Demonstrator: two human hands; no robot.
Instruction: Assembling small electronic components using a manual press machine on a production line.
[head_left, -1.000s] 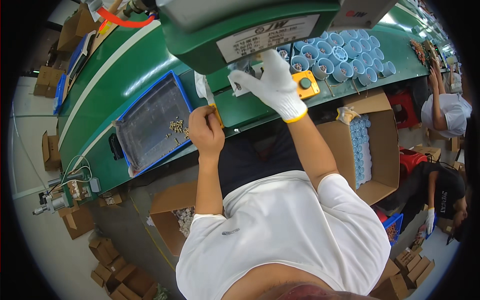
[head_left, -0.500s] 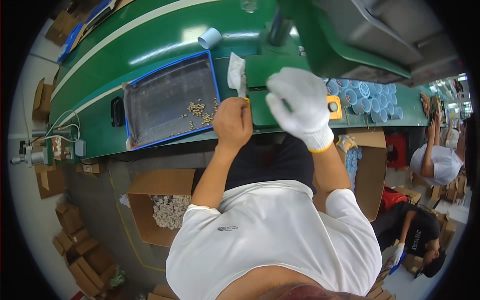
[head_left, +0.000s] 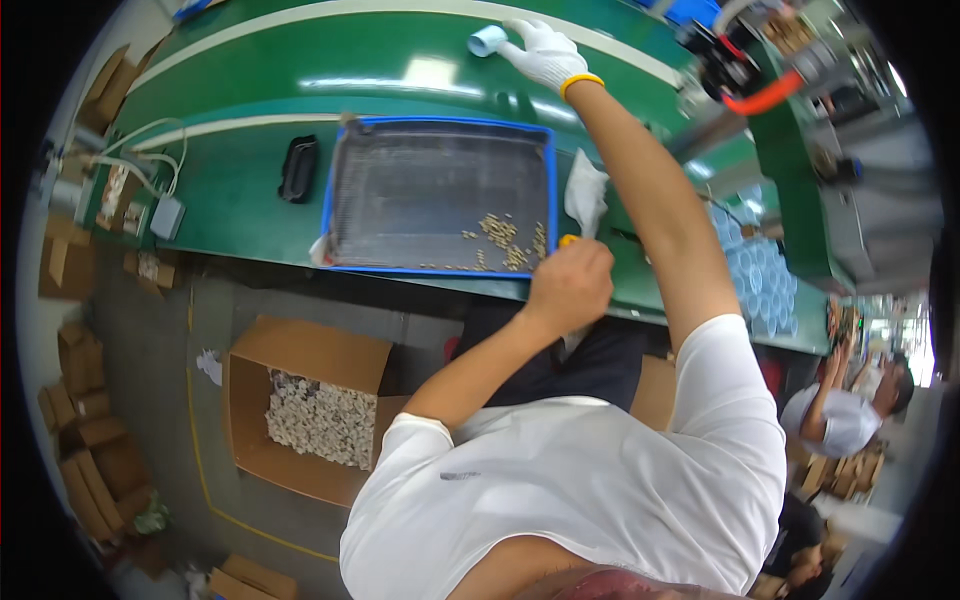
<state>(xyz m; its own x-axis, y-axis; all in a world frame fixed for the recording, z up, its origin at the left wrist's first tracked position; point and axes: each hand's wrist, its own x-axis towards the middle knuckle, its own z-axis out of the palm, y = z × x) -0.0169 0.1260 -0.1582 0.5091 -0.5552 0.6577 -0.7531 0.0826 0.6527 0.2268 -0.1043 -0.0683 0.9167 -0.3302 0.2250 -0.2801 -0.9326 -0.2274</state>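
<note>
My right hand [head_left: 545,55], in a white glove with a yellow cuff, stretches far across the green bench. Its fingers are spread, and the thumb side is right beside a light blue cup [head_left: 487,41] lying on its side. Whether it touches the cup I cannot tell. My bare left hand [head_left: 572,288] is closed at the near bench edge, by a corner of a small yellow part [head_left: 568,240]; what lies under its fingers is hidden. Next to it, a blue-rimmed tray [head_left: 440,268] contains small brass-coloured pieces [head_left: 500,235] gathered at its near right corner.
A white crumpled bag [head_left: 585,192] lies right of the tray, a black holder [head_left: 298,169] left of it. Many light blue cups [head_left: 762,285] stand at right beside a green machine [head_left: 790,190]. A cardboard box [head_left: 300,345] sits below the bench. Co-workers are at right.
My right hand has left the area beside the yellow button box and reached far and left to the lying cup. My left hand stays by the tray's corner. The view has swung leftward.
</note>
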